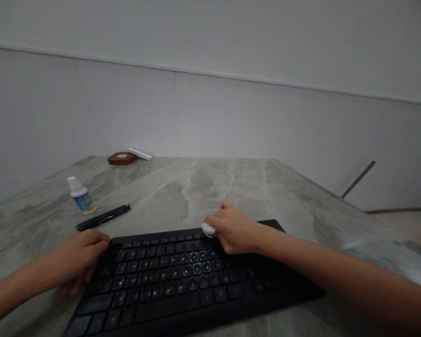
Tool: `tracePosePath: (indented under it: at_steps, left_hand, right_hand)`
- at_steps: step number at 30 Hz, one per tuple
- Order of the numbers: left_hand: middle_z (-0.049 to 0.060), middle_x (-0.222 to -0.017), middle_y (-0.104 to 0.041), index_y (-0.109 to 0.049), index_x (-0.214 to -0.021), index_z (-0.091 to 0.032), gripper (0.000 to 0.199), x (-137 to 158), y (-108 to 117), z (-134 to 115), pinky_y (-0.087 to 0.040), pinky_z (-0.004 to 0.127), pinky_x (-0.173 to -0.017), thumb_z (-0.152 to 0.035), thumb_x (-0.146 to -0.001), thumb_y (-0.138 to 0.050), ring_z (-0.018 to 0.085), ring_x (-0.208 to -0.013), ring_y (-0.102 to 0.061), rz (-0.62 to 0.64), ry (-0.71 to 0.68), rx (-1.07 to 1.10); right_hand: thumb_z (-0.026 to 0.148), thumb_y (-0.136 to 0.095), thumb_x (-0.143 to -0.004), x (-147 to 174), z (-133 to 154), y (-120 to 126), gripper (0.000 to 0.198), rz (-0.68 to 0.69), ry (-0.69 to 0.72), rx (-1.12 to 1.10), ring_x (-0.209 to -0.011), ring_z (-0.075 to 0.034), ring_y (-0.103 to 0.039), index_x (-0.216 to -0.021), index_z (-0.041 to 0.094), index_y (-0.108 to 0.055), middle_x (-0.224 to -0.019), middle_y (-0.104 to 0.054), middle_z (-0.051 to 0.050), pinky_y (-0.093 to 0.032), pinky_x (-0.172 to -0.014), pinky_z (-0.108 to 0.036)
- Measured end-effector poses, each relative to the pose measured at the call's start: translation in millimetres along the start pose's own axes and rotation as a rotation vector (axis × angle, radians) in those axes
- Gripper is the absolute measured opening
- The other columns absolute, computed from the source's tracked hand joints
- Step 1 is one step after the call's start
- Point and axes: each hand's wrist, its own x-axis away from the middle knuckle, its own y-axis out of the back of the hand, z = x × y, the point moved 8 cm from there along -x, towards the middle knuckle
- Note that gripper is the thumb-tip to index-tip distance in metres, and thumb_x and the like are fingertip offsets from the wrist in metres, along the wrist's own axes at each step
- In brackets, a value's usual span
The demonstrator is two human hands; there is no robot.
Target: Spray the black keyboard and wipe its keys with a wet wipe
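A black keyboard lies on the table in front of me, its glossy keys catching the light. My left hand grips the keyboard's left upper edge, thumb on top and fingers at its side. My right hand is closed around a crumpled white wipe at the keyboard's upper row, right of its middle. Most of the wipe is hidden in the fist, and my right forearm covers much of the keyboard's right part.
A small white spray bottle with a blue label stands at the left. Beside it lies a long black object with a shiny strip. Farther back, a reddish-brown case and a white flat piece rest on the marbled table near the wall.
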Motion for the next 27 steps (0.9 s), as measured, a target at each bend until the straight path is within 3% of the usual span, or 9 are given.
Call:
tracePosePath:
  at_steps: [3,7,11,17,22,27]
  left_hand:
    - [0.002,-0.045,-0.058,-0.047,-0.068,-0.020,0.033,1,-14,-2,-0.041,0.025,-0.032,-0.051,-0.062,-0.035,0.023,-0.038,-0.060,0.114,0.012,0.163]
    - [0.000,-0.046,-0.056,-0.044,-0.066,-0.019,0.029,3,-19,1,-0.040,0.020,-0.033,-0.046,-0.073,-0.046,0.017,-0.038,-0.059,0.259,-0.063,0.349]
    - [-0.001,-0.054,-0.059,-0.047,-0.070,-0.017,0.029,12,-15,-3,-0.044,0.018,-0.040,-0.044,-0.079,-0.054,0.014,-0.044,-0.061,0.306,-0.070,0.416]
    - [0.004,-0.060,-0.064,-0.053,-0.077,-0.017,0.020,16,-10,-5,-0.049,0.023,-0.043,-0.030,-0.064,-0.057,0.020,-0.050,-0.065,0.285,-0.048,0.404]
    - [0.004,-0.065,-0.065,-0.054,-0.086,-0.017,0.028,18,-7,-6,-0.050,0.025,-0.045,-0.033,-0.064,-0.058,0.021,-0.052,-0.066,0.260,-0.042,0.412]
    - [0.003,-0.064,-0.063,-0.052,-0.074,-0.016,0.035,18,-10,-11,-0.047,0.022,-0.043,-0.050,-0.074,-0.058,0.018,-0.051,-0.065,0.311,-0.068,0.375]
  right_hand:
    - [0.014,-0.054,-0.072,-25,23,-1,0.014,0.024,0.095,0.042,-0.064,-0.016,-0.056,-0.086,0.015,-0.057,-0.074,-0.067,-0.006,-0.034,-0.077,-0.033]
    - [0.018,-0.054,-0.076,-62,54,-2,0.016,-0.004,0.214,0.066,-0.067,-0.019,-0.061,-0.090,0.014,-0.058,-0.076,-0.069,-0.008,-0.038,-0.076,-0.035]
    - [0.025,-0.055,-0.080,-102,86,-3,0.021,-0.046,0.288,0.076,-0.071,-0.023,-0.064,-0.096,0.013,-0.059,-0.080,-0.070,-0.010,-0.042,-0.073,-0.038]
    - [0.025,-0.059,-0.081,-148,137,-1,0.029,-0.103,0.444,0.031,-0.085,-0.026,-0.066,-0.107,0.010,-0.059,-0.091,-0.071,-0.012,-0.045,-0.075,-0.040]
    - [0.025,-0.059,-0.081,-152,139,-2,0.033,-0.107,0.471,0.031,-0.086,-0.025,-0.065,-0.111,0.012,-0.057,-0.094,-0.071,-0.011,-0.045,-0.078,-0.040]
    - [0.023,-0.057,-0.079,-129,115,1,0.025,-0.024,0.435,0.030,-0.081,-0.023,-0.064,-0.102,0.014,-0.060,-0.088,-0.071,-0.009,-0.042,-0.076,-0.038]
